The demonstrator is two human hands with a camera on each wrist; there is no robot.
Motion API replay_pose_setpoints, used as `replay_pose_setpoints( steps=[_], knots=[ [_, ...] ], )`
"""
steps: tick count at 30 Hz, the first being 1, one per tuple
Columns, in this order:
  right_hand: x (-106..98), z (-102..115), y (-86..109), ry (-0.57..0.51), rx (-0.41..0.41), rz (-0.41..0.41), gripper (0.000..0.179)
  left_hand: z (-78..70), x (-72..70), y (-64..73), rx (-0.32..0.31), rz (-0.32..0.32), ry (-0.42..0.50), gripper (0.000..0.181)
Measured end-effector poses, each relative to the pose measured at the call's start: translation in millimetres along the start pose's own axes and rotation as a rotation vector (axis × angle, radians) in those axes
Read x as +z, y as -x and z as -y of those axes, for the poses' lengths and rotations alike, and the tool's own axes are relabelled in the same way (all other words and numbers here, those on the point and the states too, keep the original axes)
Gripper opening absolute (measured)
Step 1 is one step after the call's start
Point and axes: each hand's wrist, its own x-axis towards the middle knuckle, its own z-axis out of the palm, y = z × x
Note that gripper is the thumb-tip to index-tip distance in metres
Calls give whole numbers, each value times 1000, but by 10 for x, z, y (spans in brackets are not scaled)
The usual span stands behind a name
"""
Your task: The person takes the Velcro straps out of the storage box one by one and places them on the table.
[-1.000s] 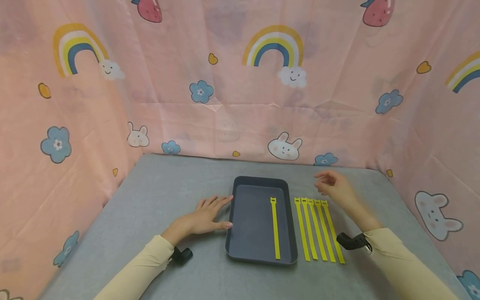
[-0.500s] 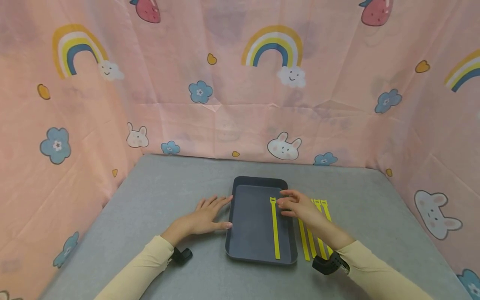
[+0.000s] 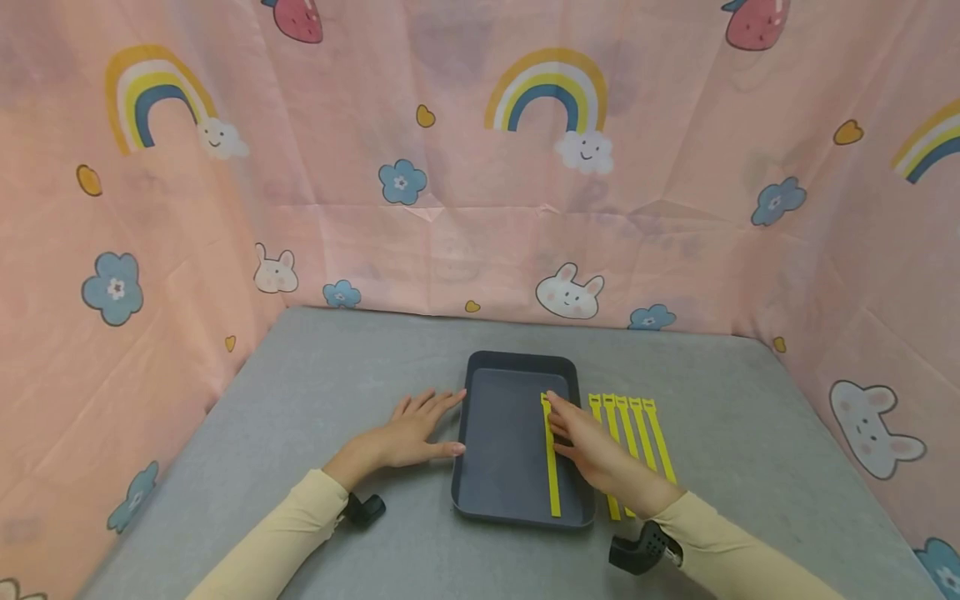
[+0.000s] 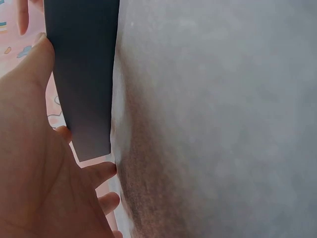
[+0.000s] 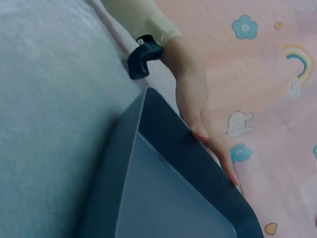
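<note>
A dark grey rectangular tray [image 3: 502,433] lies on the table in the head view. Inside it, toward the right wall, is one yellow strap with a slotted head, like a hook-and-loop cable tie [image 3: 553,487]. My right hand [image 3: 592,450] reaches over the tray's right wall, its fingertips at the upper part of that cable tie; index finger and thumb stand apart. My left hand [image 3: 408,433] has its fingers spread, with fingertips touching the tray's left wall. The left wrist view shows this left hand [image 4: 44,148] close up against the tray's side.
Several more yellow cable ties [image 3: 651,429] lie side by side on the table right of the tray, partly behind my right forearm. The grey table [image 3: 360,350] ends at a pink patterned curtain [image 3: 465,250] on the back and sides.
My right hand has moved left, from beyond the cable ties on the table to above the tray's right side, and then lower. The left hand, tray and cable ties keep their places.
</note>
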Motion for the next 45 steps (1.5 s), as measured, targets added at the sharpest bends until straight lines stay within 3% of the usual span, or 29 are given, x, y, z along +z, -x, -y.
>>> replay_pose_setpoints(
  steps=[4, 14, 30, 36, 40, 45],
  knots=[
    [20, -20, 15, -26, -16, -8, 87, 0, -4, -4, 3, -1, 2, 88],
    [132, -19, 26, -37, -24, -4, 75, -6, -21, 0, 4, 0, 4, 88],
    [473, 17, -161, -71, -36, -16, 71, -21, -26, 10, -8, 4, 5, 88],
    [510, 24, -178, -87, -44, -14, 73, -12, -12, 4, -6, 4, 4, 88],
    [442, 124, -169, -113, -129, -29, 67, -9, -1, -2, -14, 10, -2, 88],
    [294, 294, -225, -142, -280, -118, 55, -8, 6, -5, -14, 1, 8, 88]
  ],
)
